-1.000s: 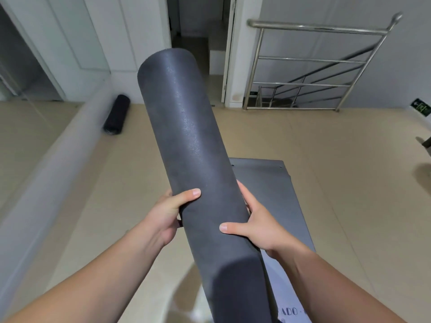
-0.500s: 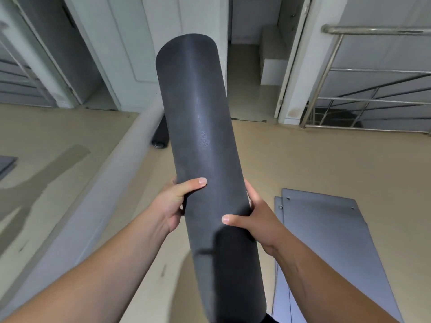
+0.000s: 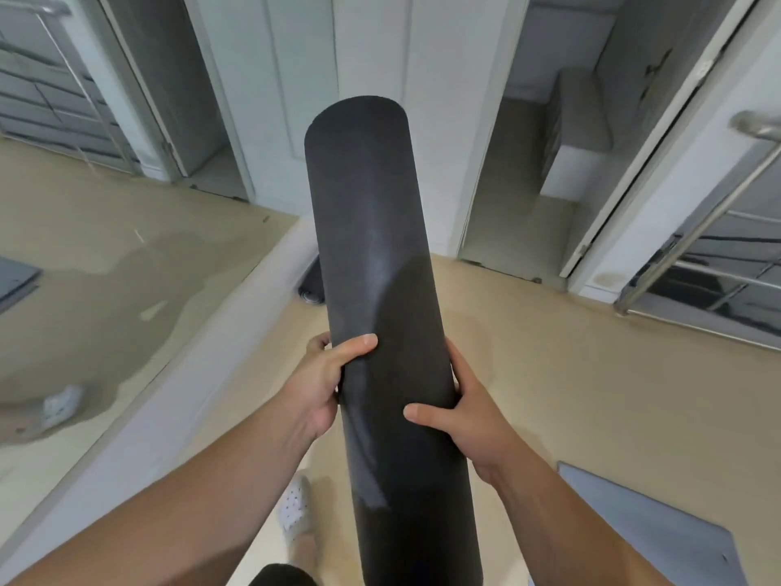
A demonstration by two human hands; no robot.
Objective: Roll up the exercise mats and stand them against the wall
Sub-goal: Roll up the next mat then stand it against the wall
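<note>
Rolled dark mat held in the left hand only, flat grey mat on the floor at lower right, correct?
No: the head view shows the left hand and the right hand both gripping the rolled dark mat. The flat grey mat does lie on the floor at lower right.

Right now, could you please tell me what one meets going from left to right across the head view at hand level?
In order: left hand → rolled mat → right hand → flat grey mat on the floor.

Beige floor (image 3: 591,374) with flat mat (image 3: 659,535), rolled mat (image 3: 312,286)
</note>
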